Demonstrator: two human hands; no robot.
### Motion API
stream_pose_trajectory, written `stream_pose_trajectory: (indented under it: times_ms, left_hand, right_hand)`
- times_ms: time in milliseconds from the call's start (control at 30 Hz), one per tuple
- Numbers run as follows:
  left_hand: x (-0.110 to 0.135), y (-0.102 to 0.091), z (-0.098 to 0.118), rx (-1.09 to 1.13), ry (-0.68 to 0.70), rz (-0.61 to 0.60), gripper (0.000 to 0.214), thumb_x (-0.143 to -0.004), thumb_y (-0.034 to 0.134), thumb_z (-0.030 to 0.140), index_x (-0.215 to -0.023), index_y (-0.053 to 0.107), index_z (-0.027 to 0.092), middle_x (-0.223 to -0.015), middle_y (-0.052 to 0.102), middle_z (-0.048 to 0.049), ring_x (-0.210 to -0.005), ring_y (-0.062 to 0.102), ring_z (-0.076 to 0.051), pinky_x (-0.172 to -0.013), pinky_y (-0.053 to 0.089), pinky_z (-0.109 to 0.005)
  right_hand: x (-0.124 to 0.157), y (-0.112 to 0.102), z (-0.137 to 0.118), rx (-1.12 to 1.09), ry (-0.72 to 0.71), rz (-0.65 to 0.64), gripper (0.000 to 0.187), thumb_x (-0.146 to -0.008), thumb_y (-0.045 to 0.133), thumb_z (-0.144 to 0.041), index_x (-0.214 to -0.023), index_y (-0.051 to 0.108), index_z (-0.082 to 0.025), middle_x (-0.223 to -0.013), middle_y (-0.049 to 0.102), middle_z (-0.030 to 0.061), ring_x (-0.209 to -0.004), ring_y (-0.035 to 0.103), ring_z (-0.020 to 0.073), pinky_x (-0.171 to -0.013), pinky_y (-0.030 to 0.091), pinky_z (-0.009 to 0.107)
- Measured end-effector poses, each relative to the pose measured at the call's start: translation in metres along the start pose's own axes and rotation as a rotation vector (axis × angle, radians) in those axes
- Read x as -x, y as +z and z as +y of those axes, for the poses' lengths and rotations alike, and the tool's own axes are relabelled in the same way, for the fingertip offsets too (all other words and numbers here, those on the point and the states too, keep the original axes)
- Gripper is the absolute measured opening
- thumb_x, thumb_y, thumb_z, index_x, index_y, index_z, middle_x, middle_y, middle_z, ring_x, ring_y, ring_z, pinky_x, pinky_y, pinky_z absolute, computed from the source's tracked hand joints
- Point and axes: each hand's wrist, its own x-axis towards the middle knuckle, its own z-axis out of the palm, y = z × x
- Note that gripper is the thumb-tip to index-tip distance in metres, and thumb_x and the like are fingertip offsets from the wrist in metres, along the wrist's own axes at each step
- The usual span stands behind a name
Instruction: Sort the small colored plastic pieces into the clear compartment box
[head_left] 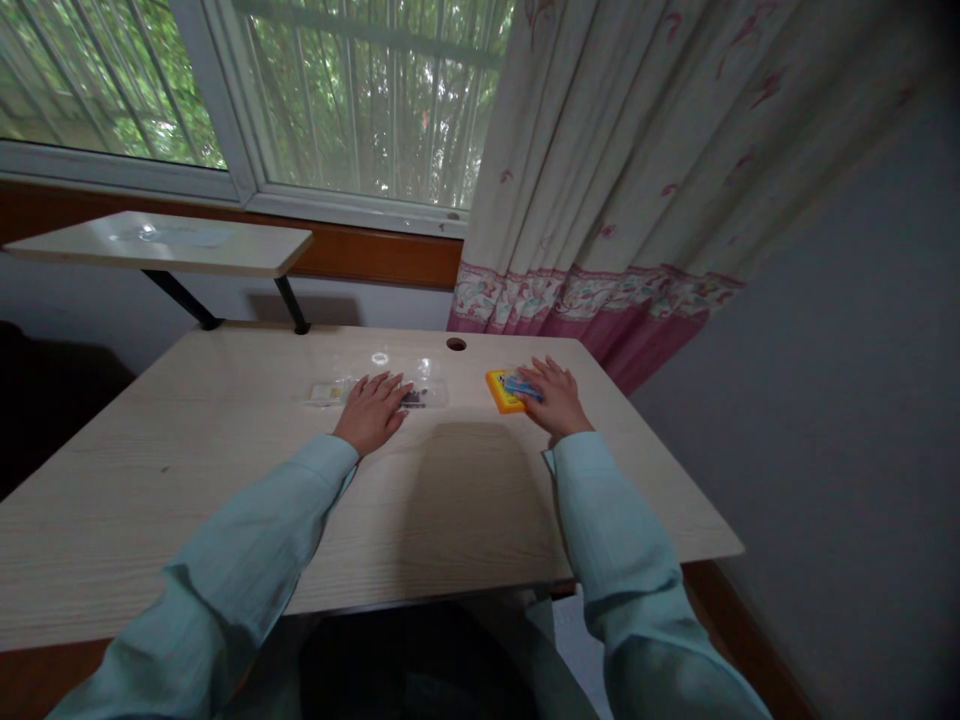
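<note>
My left hand (373, 412) lies palm down with its fingers stretched out, resting over a flat clear plastic case (431, 394). Small dark and pale bits show through the case, too small to name. To the right, my right hand (555, 398) is laid on the right side of a yellow-orange flat box or packet (498, 391). Its fingers are extended, and a small blue piece (519, 384) shows under them on the yellow thing. The palm hides part of both the blue piece and the yellow thing.
Both items lie on a pale wooden desk (315, 520) with a round cable hole (456, 344) near its back edge. A raised shelf (217, 248) on black legs stands at the back left. A curtain (592, 240) hangs behind the right side, beside a window (360, 100).
</note>
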Motion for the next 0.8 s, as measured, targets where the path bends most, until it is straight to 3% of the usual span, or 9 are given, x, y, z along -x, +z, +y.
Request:
stream_pose_trajectory:
  times_ms: [233,333,400,567,667,800]
  left_hand:
    - [0.001,0.001,0.0,0.014,0.0,0.015,0.049,-0.093,0.043,0.039,-0.141,0.043,0.029,-0.151,0.04,-0.0031,-0.14,0.032,-0.027,-0.116,0.023,-0.05]
    - [0.001,0.001,0.0,0.008,-0.004,0.014,0.048,-0.093,0.044,0.039,-0.14,0.044,0.029,-0.15,0.041,-0.0035,-0.14,0.033,-0.028,-0.115,0.024,-0.05]
    - [0.001,0.0,0.0,0.007,-0.004,0.012,0.048,-0.092,0.044,0.04,-0.139,0.045,0.029,-0.15,0.041,-0.0039,-0.139,0.034,-0.028,-0.115,0.024,-0.051]
    - [0.001,0.0,0.001,-0.01,0.002,0.019,0.048,-0.093,0.042,0.039,-0.14,0.044,0.028,-0.15,0.041,-0.0044,-0.139,0.033,-0.028,-0.115,0.024,-0.051]
    - [0.001,0.0,0.0,-0.015,0.009,0.018,0.05,-0.093,0.042,0.039,-0.141,0.042,0.026,-0.15,0.041,-0.0047,-0.139,0.033,-0.028,-0.116,0.024,-0.05]
    - [0.001,0.002,-0.002,0.003,0.02,0.026,0.057,-0.092,0.043,0.038,-0.145,0.035,0.021,-0.151,0.039,-0.0073,-0.138,0.036,-0.026,-0.117,0.023,-0.047]
  right_hand:
    - [-0.002,0.003,-0.021,-0.068,0.002,0.092,0.05,-0.075,0.05,-0.017,-0.123,0.061,-0.021,-0.139,0.052,0.0098,-0.135,0.038,0.0291,-0.113,0.017,0.058]
    - [-0.004,0.005,-0.053,-0.081,-0.085,0.139,0.052,-0.078,0.05,-0.019,-0.13,0.055,-0.021,-0.15,0.039,0.0084,-0.141,0.029,0.0276,-0.116,0.014,0.056]
    - [-0.005,0.012,-0.083,-0.094,-0.194,0.099,0.05,-0.085,0.049,-0.026,-0.135,0.051,-0.021,-0.151,0.038,0.0083,-0.142,0.027,0.0255,-0.118,0.013,0.052]
    - [-0.005,0.049,-0.142,-0.15,-0.392,-0.018,0.06,-0.092,0.048,-0.041,-0.144,0.039,-0.013,-0.155,0.027,0.0154,-0.145,0.02,0.0244,-0.118,0.022,0.043]
    - [-0.005,0.063,-0.151,-0.189,-0.411,-0.056,0.059,-0.092,0.049,-0.043,-0.143,0.042,-0.014,-0.154,0.03,0.016,-0.145,0.021,0.0246,-0.117,0.025,0.043]
    - [-0.004,0.062,-0.147,-0.2,-0.361,-0.05,0.052,-0.092,0.051,-0.044,-0.137,0.049,-0.019,-0.147,0.042,0.0129,-0.143,0.025,0.0263,-0.117,0.023,0.049]
